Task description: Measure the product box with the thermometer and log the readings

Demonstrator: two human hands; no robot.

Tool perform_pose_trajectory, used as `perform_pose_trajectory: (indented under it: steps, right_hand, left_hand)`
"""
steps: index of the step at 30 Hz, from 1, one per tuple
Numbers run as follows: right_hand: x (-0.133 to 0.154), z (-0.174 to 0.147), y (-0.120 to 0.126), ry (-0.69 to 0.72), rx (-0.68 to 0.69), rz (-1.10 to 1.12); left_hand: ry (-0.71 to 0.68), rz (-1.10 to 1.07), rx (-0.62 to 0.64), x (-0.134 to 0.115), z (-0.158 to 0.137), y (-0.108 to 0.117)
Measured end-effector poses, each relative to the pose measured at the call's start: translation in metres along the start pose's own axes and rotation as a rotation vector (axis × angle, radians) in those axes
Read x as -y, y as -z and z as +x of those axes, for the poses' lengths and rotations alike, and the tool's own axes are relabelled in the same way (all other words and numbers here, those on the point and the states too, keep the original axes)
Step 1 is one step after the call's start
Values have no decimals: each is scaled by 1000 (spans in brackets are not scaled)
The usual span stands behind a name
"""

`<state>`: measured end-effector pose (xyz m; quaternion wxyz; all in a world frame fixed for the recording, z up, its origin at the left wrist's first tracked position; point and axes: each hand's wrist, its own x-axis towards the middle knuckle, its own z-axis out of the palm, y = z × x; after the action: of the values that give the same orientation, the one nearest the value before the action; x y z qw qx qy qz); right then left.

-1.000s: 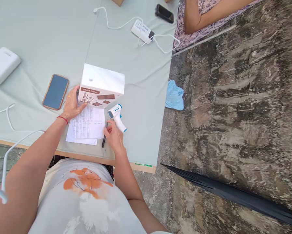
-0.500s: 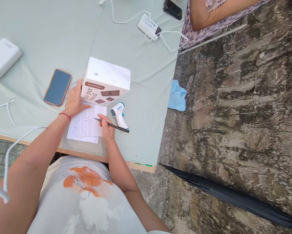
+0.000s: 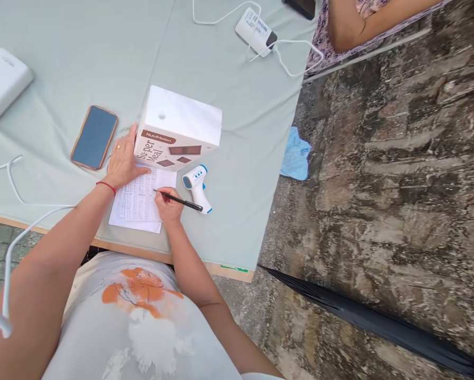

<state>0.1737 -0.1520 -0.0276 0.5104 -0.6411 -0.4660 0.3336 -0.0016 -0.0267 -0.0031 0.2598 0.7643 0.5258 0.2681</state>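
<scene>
My right hand (image 3: 168, 207) grips a black pen (image 3: 181, 201), its tip at the written sheets of paper (image 3: 136, 203). Rows of small handwriting cover much of the top sheet. Spread at the upper left of the paper, my left hand (image 3: 123, 161) lies open, thumb on the sheet and fingers alongside a white and brown box (image 3: 181, 119) marked "Super Meal". The box stands at the top of the sheets and hides their upper part. To the right of my pen hand lies a white and blue infrared thermometer (image 3: 197, 187).
A smartphone (image 3: 94, 137) lies left of my left hand. White devices (image 3: 5, 82) with cables sit at the far left and top. Another person's arm (image 3: 347, 26) rests at the upper right. Beyond the table's right edge are a blue cloth (image 3: 296, 154) and stony ground.
My right hand with the pen has shifted slightly left and down over the paper, fingers curled closer. My left hand keeps its place beside the box. The view has moved a little.
</scene>
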Motion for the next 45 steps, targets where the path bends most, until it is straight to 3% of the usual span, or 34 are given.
perform_pose_trajectory:
  steps: [17, 29, 45]
  right_hand:
    - [5, 0, 4, 78, 50, -53]
    - [2, -1, 3, -8, 46, -51]
    - [3, 0, 3, 2, 32, -57]
  left_hand:
    - [-21, -37, 24, 3, 1, -2]
    - [-36, -27, 2, 3, 1, -3]
    - [-3, -83, 8, 0, 2, -1]
